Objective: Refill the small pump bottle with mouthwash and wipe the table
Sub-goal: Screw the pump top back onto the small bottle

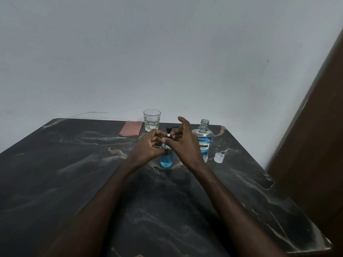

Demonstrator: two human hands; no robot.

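The small pump bottle (166, 160) stands upright on the dark marble table (74, 173), its lower part filled with blue liquid. Its black pump head (168, 131) sits on top. My left hand (148, 147) grips the bottle around its upper body. My right hand (182, 141) pinches the pump collar with thumb and middle fingers, index finger raised. The mouthwash bottle (203, 140) stands uncapped just right of my right hand, nearly empty. Its clear cap (219, 157) lies on the table to the right.
A clear drinking glass (151, 120) stands at the table's far edge, with a folded pink cloth (130, 131) to its left. A brown wooden panel (315, 145) rises at the right beside the table. A grey wall backs the table.
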